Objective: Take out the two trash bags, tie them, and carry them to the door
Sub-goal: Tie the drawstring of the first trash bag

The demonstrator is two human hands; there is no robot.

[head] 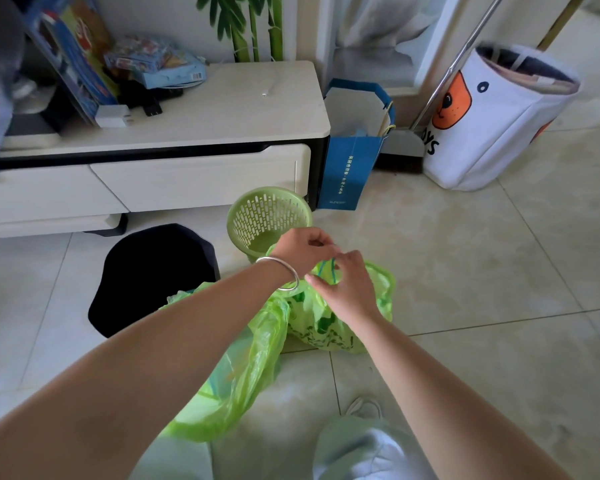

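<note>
On the pale tiled floor [499, 271], just before the green slotted plastic basket [267, 216], both hands pinch the far translucent green trash bag's [312, 320] blue drawstring [326, 268]: left hand [305, 249], right hand [347, 285]. The second translucent green bag [243, 372] lies nearer, beside the black bin [153, 275]; open tiles spread rightward.

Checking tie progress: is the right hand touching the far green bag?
Touching. The head view shows the right hand gripping the bag's blue drawstring at its gathered mouth.

Your forearms bare to frame edge, no sleeves showing. Thin round silver metal bangle [282, 274] sits on your left wrist, just behind left hand [303, 249]. Right hand [347, 289] and wrist carry nothing. Below your right forearm: pale grey-white trouser knee [361, 448], white shoe tip [364, 407].
</note>
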